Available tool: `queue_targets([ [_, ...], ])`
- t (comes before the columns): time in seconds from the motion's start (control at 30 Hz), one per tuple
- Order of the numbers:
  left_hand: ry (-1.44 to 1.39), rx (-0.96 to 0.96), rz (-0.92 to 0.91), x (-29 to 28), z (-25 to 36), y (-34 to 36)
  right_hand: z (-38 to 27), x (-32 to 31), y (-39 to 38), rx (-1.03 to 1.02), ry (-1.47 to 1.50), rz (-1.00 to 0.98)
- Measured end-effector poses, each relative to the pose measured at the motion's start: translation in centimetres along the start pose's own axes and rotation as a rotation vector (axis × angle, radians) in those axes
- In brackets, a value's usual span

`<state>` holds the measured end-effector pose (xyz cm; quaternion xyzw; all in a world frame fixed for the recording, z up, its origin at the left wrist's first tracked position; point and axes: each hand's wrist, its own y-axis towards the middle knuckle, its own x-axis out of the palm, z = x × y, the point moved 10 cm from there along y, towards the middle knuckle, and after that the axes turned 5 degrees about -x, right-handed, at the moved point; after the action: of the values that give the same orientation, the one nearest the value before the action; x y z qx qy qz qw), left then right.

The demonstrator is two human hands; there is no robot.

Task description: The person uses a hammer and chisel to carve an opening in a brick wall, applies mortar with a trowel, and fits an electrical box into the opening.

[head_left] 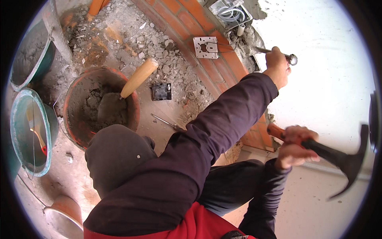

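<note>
My left hand [277,68] grips a metal chisel [291,59], whose blade rests at the rough broken plaster edge [246,51] of the white wall. My right hand [296,153] holds a claw hammer [342,157] with an orange and black handle, lower and to the right of the chisel. Just above the chisel's tip, an open electrical box [227,12] holds coiled grey cables and a short white tube. A white square plate [201,47] with a thin wire lies on the brickwork [230,75] left of the chisel.
An orange-brown bucket [69,109] holds mortar and a wooden-handled trowel [139,77]. Teal buckets [47,63] stand at left, one containing a brush [38,135]. A black box [161,91] and a screwdriver [161,119] lie on the rubble-strewn floor. A pale pot [59,221] sits lower left.
</note>
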<state>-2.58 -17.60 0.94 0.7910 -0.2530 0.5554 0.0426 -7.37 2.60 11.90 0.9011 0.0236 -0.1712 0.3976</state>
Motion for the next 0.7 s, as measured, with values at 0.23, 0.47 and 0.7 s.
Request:
queue_targets([
  [0.23, 0.019, 0.017, -0.049, 0.0, 0.6, 0.3, 5.5, -2.0, -2.6, 0.703, -0.205, 0.078],
  [0.47, 0.136, 0.023, 0.060, -2.1, -0.7, -0.1, -0.1, -2.8, -0.4, 0.346, -0.222, 0.224],
  [0.7, 0.176, 0.040, 0.035, -2.2, -0.2, -0.4, -4.0, -2.3, 0.6, 0.069, -0.205, 0.225],
])
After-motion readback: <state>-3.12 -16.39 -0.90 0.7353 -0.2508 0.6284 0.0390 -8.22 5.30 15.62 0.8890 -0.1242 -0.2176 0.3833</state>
